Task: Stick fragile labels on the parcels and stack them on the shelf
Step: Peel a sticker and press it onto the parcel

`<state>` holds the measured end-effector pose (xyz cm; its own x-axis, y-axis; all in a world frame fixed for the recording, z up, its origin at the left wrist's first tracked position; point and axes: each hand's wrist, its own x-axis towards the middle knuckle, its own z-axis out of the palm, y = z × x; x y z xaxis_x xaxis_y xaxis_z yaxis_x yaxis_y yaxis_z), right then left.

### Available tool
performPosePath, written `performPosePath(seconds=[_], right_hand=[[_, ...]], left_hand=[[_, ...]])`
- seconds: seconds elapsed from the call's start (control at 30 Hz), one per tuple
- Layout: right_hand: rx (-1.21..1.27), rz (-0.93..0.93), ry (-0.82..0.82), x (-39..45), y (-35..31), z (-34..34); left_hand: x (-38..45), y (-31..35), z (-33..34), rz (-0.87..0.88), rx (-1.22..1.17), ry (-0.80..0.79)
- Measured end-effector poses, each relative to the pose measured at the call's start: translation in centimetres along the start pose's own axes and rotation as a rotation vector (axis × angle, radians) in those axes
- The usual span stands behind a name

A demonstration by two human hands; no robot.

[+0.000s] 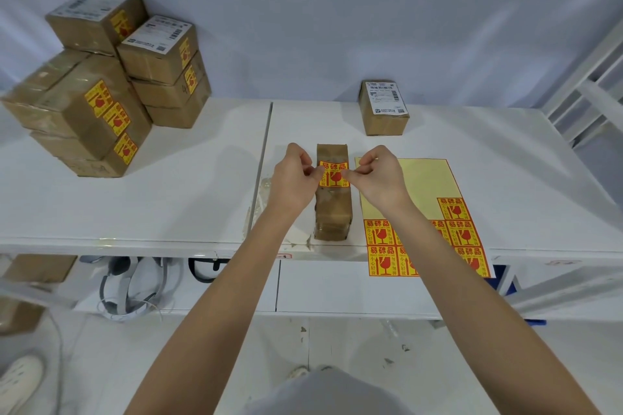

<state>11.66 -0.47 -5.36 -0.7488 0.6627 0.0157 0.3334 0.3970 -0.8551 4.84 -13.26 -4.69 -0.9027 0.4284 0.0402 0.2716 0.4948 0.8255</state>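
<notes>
Holding a yellow and red fragile label (333, 174) by its two side edges, both hands meet over a long brown parcel (333, 202). The left hand (295, 178) pinches the label's left edge with thumb and finger. The right hand (377, 178) pinches the right edge the same way. The label sits flat over the top of the parcel, between the two hands.

The parcel lies on the white table (168, 199), near the front edge, with its long side pointing away from the person. Just to the right of it lies the yellow sticker sheet (424, 178), which has more fragile labels along its bottom and right side and hangs a little over the table edge.

Farther back on the table stands another small parcel (383, 108) with a white shipping slip on top. Well off to the left sits a stack of parcels (101, 87) that already wear fragile labels on their sides.
</notes>
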Motion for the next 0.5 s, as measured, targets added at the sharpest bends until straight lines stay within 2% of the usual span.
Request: performPosePath(seconds=[0.5], right_hand=[[-0.030, 0.018, -0.013, -0.05, -0.31, 0.03]], left_hand=[[-0.03, 0.09, 0.11, 0.023, 0.022, -0.005]])
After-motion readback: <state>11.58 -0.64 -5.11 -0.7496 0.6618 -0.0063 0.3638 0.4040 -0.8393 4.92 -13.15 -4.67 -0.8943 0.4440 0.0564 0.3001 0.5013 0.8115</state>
